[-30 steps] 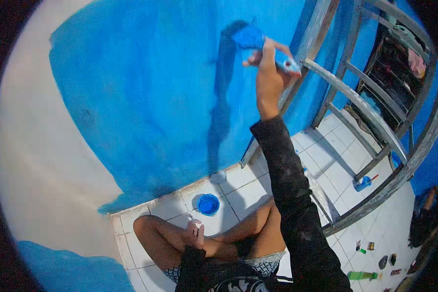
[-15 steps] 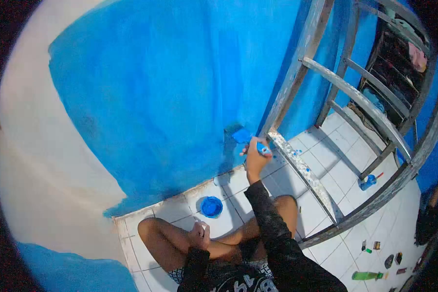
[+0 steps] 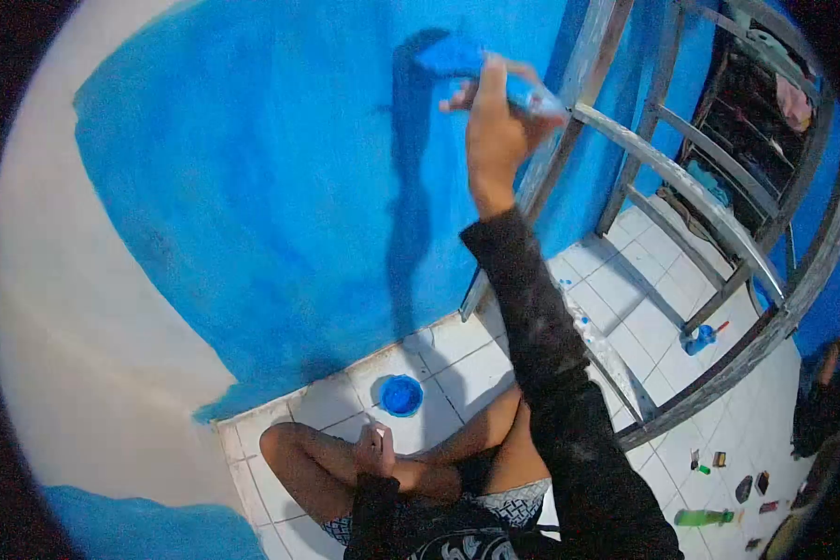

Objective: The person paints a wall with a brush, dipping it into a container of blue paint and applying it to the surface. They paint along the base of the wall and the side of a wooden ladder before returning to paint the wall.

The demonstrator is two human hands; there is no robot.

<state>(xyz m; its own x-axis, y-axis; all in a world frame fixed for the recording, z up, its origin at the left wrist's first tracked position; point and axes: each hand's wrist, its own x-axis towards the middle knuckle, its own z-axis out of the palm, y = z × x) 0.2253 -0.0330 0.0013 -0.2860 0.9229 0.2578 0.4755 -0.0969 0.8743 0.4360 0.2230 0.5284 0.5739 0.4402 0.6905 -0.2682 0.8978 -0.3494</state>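
A paintbrush (image 3: 450, 58) with blue paint on its bristles is held in my right hand (image 3: 504, 131), raised high in front of the blue painted wall (image 3: 280, 168). The bristles point left, at or close to the wall. My left hand (image 3: 374, 450) rests on my crossed legs with its fingers curled round something small and pale that I cannot make out. Just beyond that hand, a round tub of blue paint (image 3: 401, 396) sits on the white tiled floor near the wall's foot.
A wooden ladder (image 3: 667, 154) stands at the right, close to my right arm. Behind it are a shelf with cloths (image 3: 747, 140) and a blue container (image 3: 697, 340). A green bottle (image 3: 704, 517) and several small items lie at the lower right.
My right hand has moved up with the brush, from low on the wall to high on it. My left hand has barely moved.
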